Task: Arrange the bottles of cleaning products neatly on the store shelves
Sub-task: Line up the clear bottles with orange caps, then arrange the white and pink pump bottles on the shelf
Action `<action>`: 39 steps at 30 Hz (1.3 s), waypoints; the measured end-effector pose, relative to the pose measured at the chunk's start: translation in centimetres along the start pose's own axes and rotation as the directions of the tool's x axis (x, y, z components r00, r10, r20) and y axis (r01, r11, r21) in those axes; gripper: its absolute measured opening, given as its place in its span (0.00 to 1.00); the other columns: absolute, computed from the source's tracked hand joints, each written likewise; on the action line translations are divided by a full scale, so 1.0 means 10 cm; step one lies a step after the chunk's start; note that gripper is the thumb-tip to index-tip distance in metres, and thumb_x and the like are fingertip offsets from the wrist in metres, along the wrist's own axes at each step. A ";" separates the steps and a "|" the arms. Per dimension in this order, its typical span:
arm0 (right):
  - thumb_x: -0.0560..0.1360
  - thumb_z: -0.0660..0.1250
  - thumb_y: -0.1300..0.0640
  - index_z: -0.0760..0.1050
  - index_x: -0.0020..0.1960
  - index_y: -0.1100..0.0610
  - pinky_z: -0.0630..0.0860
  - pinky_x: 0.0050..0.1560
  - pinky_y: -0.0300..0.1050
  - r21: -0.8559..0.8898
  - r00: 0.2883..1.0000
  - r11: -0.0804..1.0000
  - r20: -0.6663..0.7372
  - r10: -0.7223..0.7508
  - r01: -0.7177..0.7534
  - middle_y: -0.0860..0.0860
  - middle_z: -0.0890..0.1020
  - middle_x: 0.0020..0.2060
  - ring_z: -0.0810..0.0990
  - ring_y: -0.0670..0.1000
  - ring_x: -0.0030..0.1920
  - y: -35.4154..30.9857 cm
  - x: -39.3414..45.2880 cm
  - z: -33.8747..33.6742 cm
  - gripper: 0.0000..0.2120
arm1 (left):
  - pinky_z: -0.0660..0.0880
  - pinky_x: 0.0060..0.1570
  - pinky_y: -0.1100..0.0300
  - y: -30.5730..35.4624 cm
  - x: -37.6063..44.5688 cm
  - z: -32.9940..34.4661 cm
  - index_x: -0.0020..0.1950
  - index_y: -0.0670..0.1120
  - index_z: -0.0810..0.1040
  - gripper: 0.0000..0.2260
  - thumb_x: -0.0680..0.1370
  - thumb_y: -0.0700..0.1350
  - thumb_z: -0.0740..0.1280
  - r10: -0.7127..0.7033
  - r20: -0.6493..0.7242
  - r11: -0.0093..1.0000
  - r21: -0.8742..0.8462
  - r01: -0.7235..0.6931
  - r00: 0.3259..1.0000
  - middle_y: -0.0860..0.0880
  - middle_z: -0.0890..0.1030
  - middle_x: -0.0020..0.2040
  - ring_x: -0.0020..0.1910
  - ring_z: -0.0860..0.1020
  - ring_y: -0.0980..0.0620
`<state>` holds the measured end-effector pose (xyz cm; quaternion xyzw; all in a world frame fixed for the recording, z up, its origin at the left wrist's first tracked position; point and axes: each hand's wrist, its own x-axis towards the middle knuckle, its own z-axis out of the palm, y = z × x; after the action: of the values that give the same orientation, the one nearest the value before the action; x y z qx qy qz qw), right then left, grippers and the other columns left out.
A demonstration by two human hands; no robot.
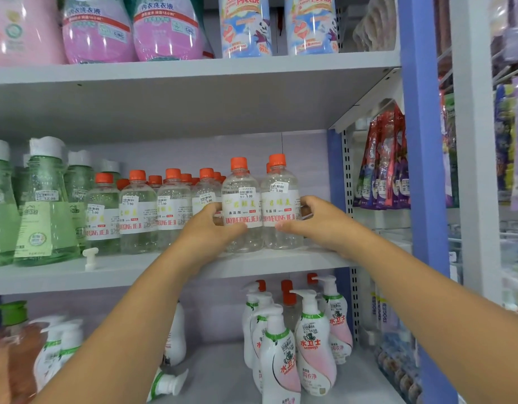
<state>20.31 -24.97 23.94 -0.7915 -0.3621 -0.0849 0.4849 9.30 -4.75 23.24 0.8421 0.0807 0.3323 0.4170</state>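
Observation:
Two clear bottles with orange caps and white labels stand side by side at the right end of the middle shelf (153,269). My left hand (214,225) grips the left of these bottles (241,199), fingers behind it and thumb across its front. My right hand (313,220) grips the right bottle (279,193) the same way from the other side. Both bottles are upright and touch each other. A row of several more clear orange-capped bottles (138,208) runs to their left.
Green bottles with white caps (45,199) fill the shelf's left end; a small white plastic piece (90,258) lies near its front edge. Pump bottles (313,339) stand on the shelf below, one lying on its side (167,383). A blue upright post (421,170) bounds the right.

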 end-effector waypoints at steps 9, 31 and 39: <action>0.72 0.76 0.43 0.72 0.68 0.48 0.76 0.46 0.37 -0.046 1.000 0.999 0.002 0.002 -0.002 0.37 0.78 0.51 0.78 0.39 0.50 0.02 0.00 0.03 0.28 | 0.74 0.41 0.61 0.00 -0.01 0.01 0.66 0.56 0.75 0.21 0.75 0.55 0.74 0.016 -0.004 1.000 0.011 -0.016 1.000 0.57 0.82 0.52 0.48 0.81 0.57; 0.74 0.76 0.51 0.73 0.66 0.45 0.76 0.49 0.37 0.239 0.938 0.927 -0.122 0.325 -0.290 0.44 0.81 0.58 0.80 0.43 0.55 1.91 -1.19 1.13 0.24 | 0.77 0.52 0.62 -1.50 -1.51 1.45 0.60 0.68 0.69 0.28 0.65 0.61 0.78 -0.161 0.087 0.984 -0.064 0.167 0.983 0.64 0.79 0.57 0.51 0.79 0.67; 0.73 0.77 0.60 0.76 0.64 0.49 0.80 0.50 0.38 0.258 0.903 0.889 -0.110 0.415 -0.377 0.43 0.84 0.55 0.84 0.41 0.51 1.88 -1.30 1.33 0.22 | 0.80 0.45 0.57 -1.84 -1.34 1.06 0.52 0.60 0.73 0.17 0.71 0.51 0.79 -0.238 -0.051 0.968 -0.095 0.232 0.970 0.60 0.82 0.47 0.45 0.82 0.60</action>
<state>20.36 -25.42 -2.53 -0.7775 -0.1593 -0.0055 0.6084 8.25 -5.39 -1.82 0.7966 0.1778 0.3096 0.4878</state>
